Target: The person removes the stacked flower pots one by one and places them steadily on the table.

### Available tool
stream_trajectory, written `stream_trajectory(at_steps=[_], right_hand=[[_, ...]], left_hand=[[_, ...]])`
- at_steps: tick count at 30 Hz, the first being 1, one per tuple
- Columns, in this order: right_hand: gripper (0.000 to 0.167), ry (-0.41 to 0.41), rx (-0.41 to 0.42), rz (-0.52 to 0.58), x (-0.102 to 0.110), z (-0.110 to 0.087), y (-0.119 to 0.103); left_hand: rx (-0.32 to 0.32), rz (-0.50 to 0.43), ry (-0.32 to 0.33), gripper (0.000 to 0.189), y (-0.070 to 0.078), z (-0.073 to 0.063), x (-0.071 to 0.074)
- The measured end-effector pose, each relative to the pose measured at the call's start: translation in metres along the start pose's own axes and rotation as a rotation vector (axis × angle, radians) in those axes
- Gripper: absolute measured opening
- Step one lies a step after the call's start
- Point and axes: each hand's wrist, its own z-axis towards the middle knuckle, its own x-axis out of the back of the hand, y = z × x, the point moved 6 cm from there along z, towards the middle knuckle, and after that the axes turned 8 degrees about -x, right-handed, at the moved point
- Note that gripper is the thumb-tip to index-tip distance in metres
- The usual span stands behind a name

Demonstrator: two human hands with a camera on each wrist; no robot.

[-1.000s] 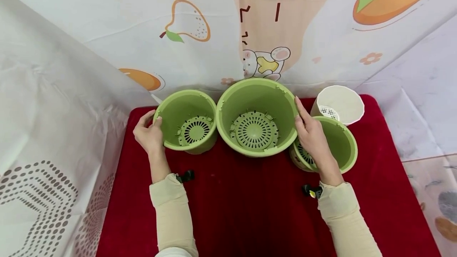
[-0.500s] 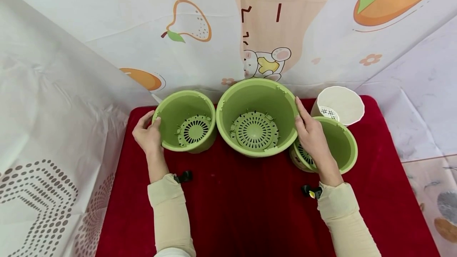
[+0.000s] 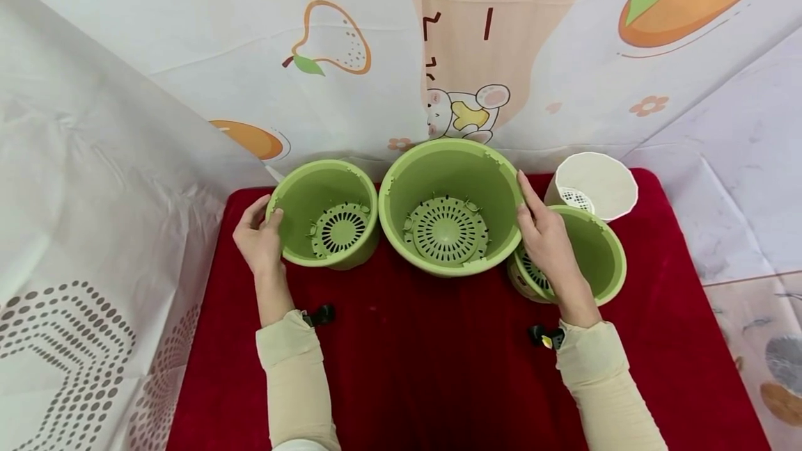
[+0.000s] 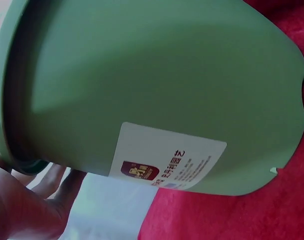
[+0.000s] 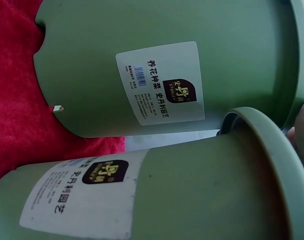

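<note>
In the head view, three green plastic plant pots with slotted bottoms stand in a row. My left hand (image 3: 260, 239) holds the left pot (image 3: 341, 232) by its rim, thumb on the inner side and fingers behind. A white label (image 4: 166, 155) with a dark logo shows on that pot in the left wrist view. My right hand (image 3: 551, 249) lies with straight fingers against the right rim of the large middle pot (image 3: 446, 232), thumb tip at the rim. It passes over the smaller right pot (image 3: 598, 252), partly hiding it. The left and middle rims meet side by side.
A white pot (image 3: 598, 183) with a perforated bottom stands behind the right green pot. Red cloth (image 3: 426, 360) covers the table. A printed curtain (image 3: 250, 40) hangs right behind the pots, and another sheet (image 3: 94, 228) hangs along the left.
My left hand and forearm have shifted slightly left and toward me, and the left pot has moved slightly with them. My right hand and the other pots stay put.
</note>
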Motion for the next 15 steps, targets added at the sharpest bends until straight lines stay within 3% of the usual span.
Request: stream_trajectory(at_steps=[7,15], right_hand=[[0.053,-0.067,-0.002,-0.052,0.001,0.002,-0.001],[0.059,-0.143,0.016,-0.219,0.003,0.002,0.000]], left_hand=[[-0.045,0.176,-0.102,0.043,0.006,-0.005,0.000],[-0.319,0.488,-0.167,0.047,0.020,-0.013,-0.006]])
